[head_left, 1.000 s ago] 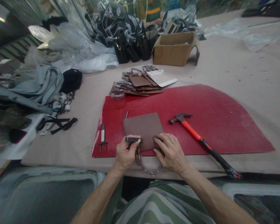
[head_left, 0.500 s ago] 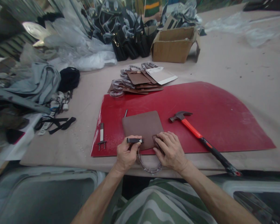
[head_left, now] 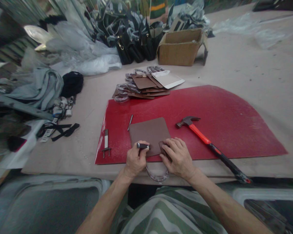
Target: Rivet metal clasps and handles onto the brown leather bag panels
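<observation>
A brown leather bag panel (head_left: 150,131) lies flat on the red board. My left hand (head_left: 135,159) pinches a short black tool (head_left: 143,146), its end with a pale spot tipped toward the panel's near left part; its exact kind I cannot make out. With curled fingers, my right hand (head_left: 177,156) grips a small brown leather tab (head_left: 161,147) at the panel's near right corner. A plastic-wrapped bag handle (head_left: 157,178) loops from the panel over the table edge between my hands. Part of the tab is hidden under my fingers.
On the red board (head_left: 224,123) lie a claw hammer (head_left: 200,131) at right, a pronged metal tool (head_left: 106,143) at left and a thin metal rod (head_left: 130,122). Beyond are stacked brown panels with handles (head_left: 146,83), a cardboard box (head_left: 178,48) and black bags (head_left: 134,48).
My left hand has turned the black tool from lying level to tilting down toward the panel, and shifted slightly right. My right hand stays on the tab.
</observation>
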Tool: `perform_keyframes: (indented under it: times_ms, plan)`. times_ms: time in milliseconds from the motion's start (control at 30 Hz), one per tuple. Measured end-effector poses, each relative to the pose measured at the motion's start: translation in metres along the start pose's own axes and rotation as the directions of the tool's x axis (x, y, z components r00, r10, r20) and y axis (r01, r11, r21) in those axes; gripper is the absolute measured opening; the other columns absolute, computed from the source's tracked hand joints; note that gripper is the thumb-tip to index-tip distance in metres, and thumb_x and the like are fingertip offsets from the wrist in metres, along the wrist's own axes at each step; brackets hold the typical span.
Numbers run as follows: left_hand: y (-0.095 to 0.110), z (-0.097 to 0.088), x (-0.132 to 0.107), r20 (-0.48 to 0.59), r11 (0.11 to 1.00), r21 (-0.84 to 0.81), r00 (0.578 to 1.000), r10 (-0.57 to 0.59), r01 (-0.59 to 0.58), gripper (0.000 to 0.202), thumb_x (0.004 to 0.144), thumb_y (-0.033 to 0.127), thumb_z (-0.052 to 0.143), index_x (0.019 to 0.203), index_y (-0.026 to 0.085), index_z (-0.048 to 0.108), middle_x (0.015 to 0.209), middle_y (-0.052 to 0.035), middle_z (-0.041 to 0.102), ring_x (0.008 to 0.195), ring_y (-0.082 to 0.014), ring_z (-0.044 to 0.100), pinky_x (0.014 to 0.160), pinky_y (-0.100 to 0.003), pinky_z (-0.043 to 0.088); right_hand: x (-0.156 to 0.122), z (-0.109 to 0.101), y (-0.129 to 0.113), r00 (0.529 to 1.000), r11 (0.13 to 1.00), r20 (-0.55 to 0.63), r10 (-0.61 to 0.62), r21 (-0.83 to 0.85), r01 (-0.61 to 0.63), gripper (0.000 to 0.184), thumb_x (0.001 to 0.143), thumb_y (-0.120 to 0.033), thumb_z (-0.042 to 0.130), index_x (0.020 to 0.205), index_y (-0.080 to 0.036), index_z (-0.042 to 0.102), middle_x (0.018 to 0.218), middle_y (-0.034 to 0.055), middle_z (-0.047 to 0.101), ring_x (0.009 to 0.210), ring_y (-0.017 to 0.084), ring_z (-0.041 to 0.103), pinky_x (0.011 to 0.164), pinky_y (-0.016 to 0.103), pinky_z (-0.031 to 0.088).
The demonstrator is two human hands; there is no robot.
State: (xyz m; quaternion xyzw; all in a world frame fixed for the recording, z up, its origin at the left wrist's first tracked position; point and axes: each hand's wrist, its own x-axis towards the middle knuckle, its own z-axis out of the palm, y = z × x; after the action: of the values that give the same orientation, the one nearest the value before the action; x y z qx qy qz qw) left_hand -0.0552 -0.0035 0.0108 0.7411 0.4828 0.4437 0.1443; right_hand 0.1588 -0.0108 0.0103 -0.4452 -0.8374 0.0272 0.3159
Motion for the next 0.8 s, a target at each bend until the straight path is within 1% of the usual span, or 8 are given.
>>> perform_keyframes:
  times_ms: [233, 333, 433, 533, 600, 633, 733, 800]
  plan:
    - [-0.002, 0.008, 0.0, 0.018, 0.998, 0.025, 0.999, 0.05, -0.051, 0.014, 0.095, 0.015, 0.05, 0.106, 0.019, 0.058, 0.094, -0.0058, 0.072, 0.088, -0.0163, 0.072, 0.08, -0.025, 0.058, 0.004, -0.013, 0.004, 0.995, 0.996, -0.023, 0.094, 0.01, -0.094, 0.023, 0.091, -0.033, 0.06, 0.107, -0.017, 0.061, 0.114, 0.0128, 0.064, 0.106, 0.028, 0.056, 0.094, 0.045, 0.045]
    - [-0.003, 0.01, -0.001, 0.03, 0.997, 0.016, 0.997, 0.07, -0.07, 0.016, 0.094, 0.015, 0.051, 0.108, 0.019, 0.057, 0.096, -0.0069, 0.072, 0.09, -0.0172, 0.072, 0.081, -0.026, 0.057, 0.002, -0.035, 0.023, 0.98, 0.965, -0.104, 0.171, -0.182, -0.188, 0.023, 0.093, -0.03, 0.057, 0.11, -0.014, 0.061, 0.116, 0.0157, 0.063, 0.107, 0.03, 0.057, 0.092, 0.044, 0.045]
    - [-0.004, 0.011, -0.001, 0.03, 0.997, -0.003, 0.997, 0.076, -0.076, 0.016, 0.094, 0.013, 0.05, 0.107, 0.019, 0.056, 0.095, -0.0068, 0.072, 0.089, -0.0172, 0.072, 0.08, -0.026, 0.057, -0.003, -0.06, 0.047, 0.934, 0.829, -0.053, 0.352, -0.446, -0.338, 0.03, 0.09, -0.03, 0.058, 0.113, -0.01, 0.059, 0.114, 0.0201, 0.062, 0.099, 0.033, 0.059, 0.079, 0.042, 0.047]
    - [-0.002, 0.012, 0.0, 0.024, 0.997, -0.01, 0.997, 0.072, -0.072, 0.016, 0.093, 0.013, 0.05, 0.106, 0.02, 0.056, 0.094, -0.0065, 0.072, 0.087, -0.0173, 0.072, 0.078, -0.026, 0.057, -0.007, -0.078, 0.062, 0.812, 0.705, 0.102, 0.575, -0.565, -0.428, 0.017, 0.092, -0.026, 0.052, 0.094, -0.012, 0.06, 0.092, 0.0173, 0.062, 0.081, 0.029, 0.059, 0.064, 0.036, 0.042]
    - [-0.001, 0.013, 0.001, 0.019, 0.998, -0.017, 0.998, 0.065, -0.064, 0.016, 0.093, 0.013, 0.049, 0.105, 0.02, 0.056, 0.092, -0.0063, 0.072, 0.085, -0.0173, 0.072, 0.077, -0.026, 0.057, -0.008, -0.085, 0.065, 0.698, 0.686, 0.169, 0.696, -0.442, -0.577, 0.011, 0.089, -0.022, 0.052, 0.08, -0.017, 0.054, 0.078, 0.0102, 0.058, 0.07, 0.022, 0.056, 0.06, 0.032, 0.039]
    - [0.0, 0.013, 0.002, 0.017, 0.998, -0.022, 0.998, 0.062, -0.061, 0.016, 0.093, 0.013, 0.049, 0.105, 0.02, 0.056, 0.091, -0.0062, 0.072, 0.084, -0.0173, 0.072, 0.076, -0.026, 0.057, -0.007, -0.088, 0.066, 0.609, 0.647, 0.219, 0.762, -0.285, -0.707, 0.012, 0.088, -0.022, 0.054, 0.077, -0.019, 0.05, 0.074, 0.0066, 0.055, 0.065, 0.019, 0.053, 0.058, 0.03, 0.038]
    - [0.001, 0.014, 0.002, 0.011, 0.998, -0.041, 0.999, 0.049, -0.049, 0.016, 0.092, 0.012, 0.049, 0.103, 0.02, 0.056, 0.089, -0.0057, 0.071, 0.082, -0.0174, 0.071, 0.074, -0.026, 0.057, -0.003, -0.094, 0.058, 0.326, 0.246, 0.531, 0.782, 0.218, -0.945, 0.014, 0.084, -0.026, 0.057, 0.076, -0.022, 0.046, 0.068, -0.0001, 0.052, 0.054, 0.012, 0.046, 0.051, 0.025, 0.04]
    - [0.002, 0.015, 0.003, 0.009, 0.998, -0.048, 0.999, 0.038, -0.038, 0.015, 0.092, 0.012, 0.049, 0.103, 0.02, 0.056, 0.088, -0.0058, 0.071, 0.081, -0.0179, 0.071, 0.073, -0.026, 0.056, 0.002, -0.098, 0.046, 0.261, -0.002, 0.655, 0.709, 0.371, -0.928, 0.013, 0.085, -0.029, 0.054, 0.079, -0.022, 0.046, 0.066, -0.0027, 0.049, 0.047, 0.009, 0.041, 0.045, 0.023, 0.038]
